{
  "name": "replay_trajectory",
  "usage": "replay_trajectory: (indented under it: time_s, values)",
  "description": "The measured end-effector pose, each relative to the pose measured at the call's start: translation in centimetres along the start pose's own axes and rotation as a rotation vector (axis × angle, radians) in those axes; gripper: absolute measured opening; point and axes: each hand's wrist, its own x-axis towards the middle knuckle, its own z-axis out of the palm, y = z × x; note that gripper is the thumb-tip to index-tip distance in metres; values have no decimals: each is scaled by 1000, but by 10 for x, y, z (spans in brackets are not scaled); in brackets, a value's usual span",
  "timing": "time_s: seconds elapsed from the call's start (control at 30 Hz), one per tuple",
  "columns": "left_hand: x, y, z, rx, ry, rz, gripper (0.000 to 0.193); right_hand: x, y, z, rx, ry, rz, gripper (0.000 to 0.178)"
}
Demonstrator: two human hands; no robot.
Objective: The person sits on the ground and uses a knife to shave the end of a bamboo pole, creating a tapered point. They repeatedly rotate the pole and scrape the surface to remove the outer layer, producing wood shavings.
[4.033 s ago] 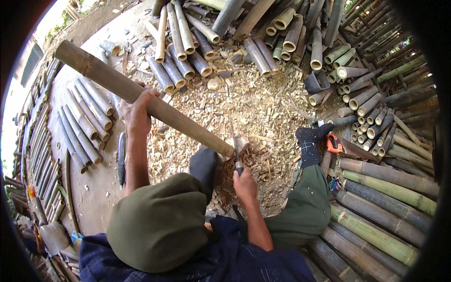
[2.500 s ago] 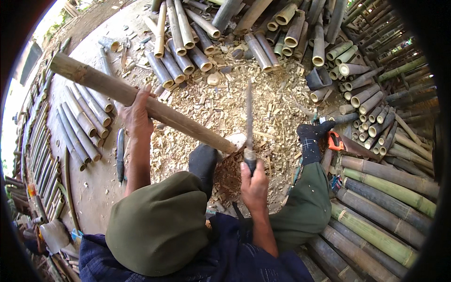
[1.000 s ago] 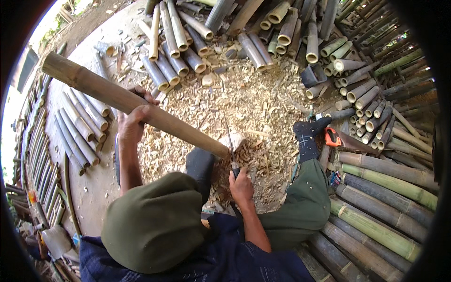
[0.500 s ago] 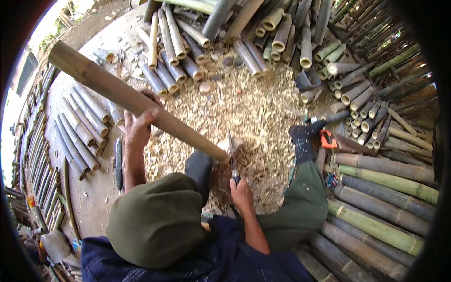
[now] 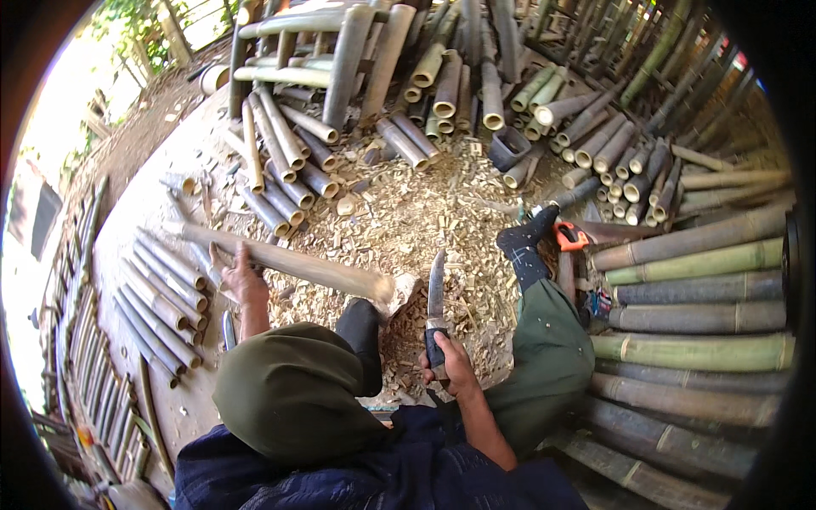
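My left hand [image 5: 246, 285] is closed around a brown bamboo pole [image 5: 310, 268] near its middle. The pole lies slantwise, its far end to the left and its near end, blurred by motion, by a wooden block [image 5: 408, 291] at my sock-clad left foot [image 5: 359, 340]. In my right hand [image 5: 455, 367] is a knife [image 5: 436, 293] with a dark handle, its blade pointing up and away from me. The blade stands apart from the pole, to the right of the block.
Wood chips [image 5: 365, 229] cover the ground ahead. Cut bamboo tubes [image 5: 166, 289] lie at the left, and more are heaped at the back. Thick bamboo poles [image 5: 697, 353] are stacked on the right, near an orange-handled saw [image 5: 571, 237]. A dark container [image 5: 510, 147] stands behind.
The bamboo pole has dropped from a raised slant to a lower, flatter one. My right hand has drawn the knife back from the pole's end, and the view has shifted.
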Motion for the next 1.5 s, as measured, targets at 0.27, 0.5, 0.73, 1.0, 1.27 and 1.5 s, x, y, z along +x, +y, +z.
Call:
replay_trajectory:
  time_s: [0.27,0.5,0.73,1.0,1.27,1.5]
  values:
    - [74,126,19,727,-265,499,60,16,12,-7,-46,41,-113,26]
    - [37,151,61,572,-493,264,47,18,17,-9,-93,36,-239,27]
    - [42,120,83,6,-156,-42,46,10,8,-6,-272,177,-200,22]
    - [-46,101,93,8,-686,-105,65,15,24,-17,-495,260,-241,22]
    - [-43,84,81,24,-460,-19,51,19,29,-17,-648,289,-252,23]
    - [-55,72,70,112,-331,12,50,35,50,-31,-1038,415,-397,33]
